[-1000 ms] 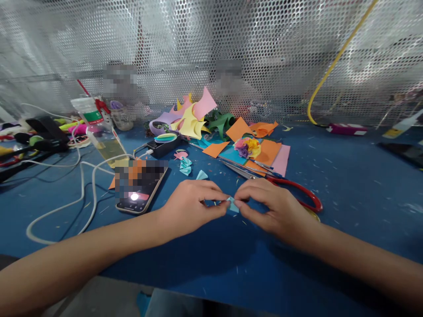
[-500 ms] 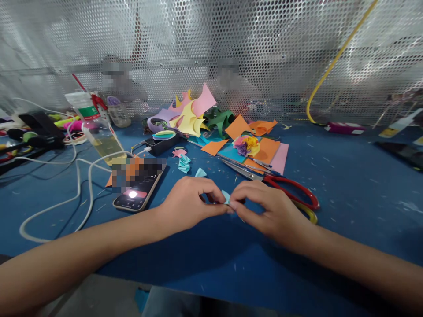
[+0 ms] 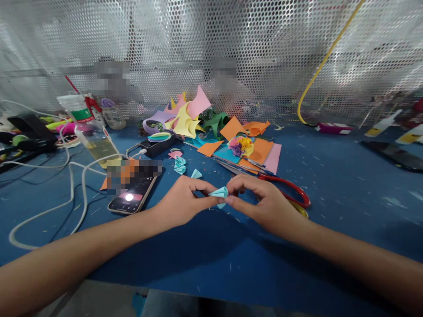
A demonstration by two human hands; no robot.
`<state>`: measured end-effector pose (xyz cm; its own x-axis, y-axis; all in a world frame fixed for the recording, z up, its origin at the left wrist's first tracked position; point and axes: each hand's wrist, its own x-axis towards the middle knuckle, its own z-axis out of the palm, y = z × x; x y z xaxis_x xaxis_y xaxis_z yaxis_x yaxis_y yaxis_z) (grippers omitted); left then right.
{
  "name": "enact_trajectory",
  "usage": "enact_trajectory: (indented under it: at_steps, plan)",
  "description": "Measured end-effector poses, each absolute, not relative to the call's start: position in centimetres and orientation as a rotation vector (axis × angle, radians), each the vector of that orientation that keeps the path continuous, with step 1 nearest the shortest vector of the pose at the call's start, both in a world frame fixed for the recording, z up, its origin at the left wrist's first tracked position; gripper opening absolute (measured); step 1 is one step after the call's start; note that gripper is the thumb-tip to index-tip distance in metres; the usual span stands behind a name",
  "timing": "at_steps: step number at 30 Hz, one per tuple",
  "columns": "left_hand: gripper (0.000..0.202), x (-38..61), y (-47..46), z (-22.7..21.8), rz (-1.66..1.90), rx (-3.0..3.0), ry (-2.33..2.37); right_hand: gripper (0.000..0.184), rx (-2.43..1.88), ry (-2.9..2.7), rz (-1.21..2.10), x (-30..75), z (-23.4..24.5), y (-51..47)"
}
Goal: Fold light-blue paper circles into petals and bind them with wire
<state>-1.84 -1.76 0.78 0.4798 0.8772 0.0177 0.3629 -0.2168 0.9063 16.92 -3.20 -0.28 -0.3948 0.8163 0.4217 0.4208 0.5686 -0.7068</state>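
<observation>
A small piece of folded light-blue paper [image 3: 219, 193] is held above the table's front half, its pleats fanning toward the right. My left hand [image 3: 185, 199] pinches it between thumb and forefinger from the left. From the right, the thumb and fingertips of my right hand [image 3: 261, 200] are closed on its other end. Just behind my left hand lie a loose blue paper piece [image 3: 196, 174], a crumpled blue paper piece [image 3: 180, 164] and a pink paper piece [image 3: 175, 154]. Scissors [image 3: 299, 191] with red and yellow handles lie behind my right hand, partly hidden by it.
A phone [image 3: 134, 196] and white cable [image 3: 71, 189] lie left, near a bottle [image 3: 99, 141] of yellowish liquid. Paper scraps [image 3: 187, 121] and a purple-yellow paper flower [image 3: 240, 146] are at the back. A dark phone [image 3: 395, 154] lies right, before a perforated metal wall [image 3: 264, 53].
The blue paper has turned between my fingers, so its folds now show more fully. My hands remain close together, and the whole view has shifted slightly.
</observation>
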Motion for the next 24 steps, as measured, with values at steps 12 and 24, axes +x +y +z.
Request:
enact_trajectory:
  at_steps: [12,24]
  plan:
    - [0.021,-1.6,-1.84,0.07,0.762,1.716,0.973,0.007,-1.02,-1.951,0.629,17.01,-0.16,-3.28]
    - [0.017,-1.43,-2.76,0.5,0.924,1.87,1.01,0.01,-0.905,-1.911,0.684,16.93,-0.06,-3.55]
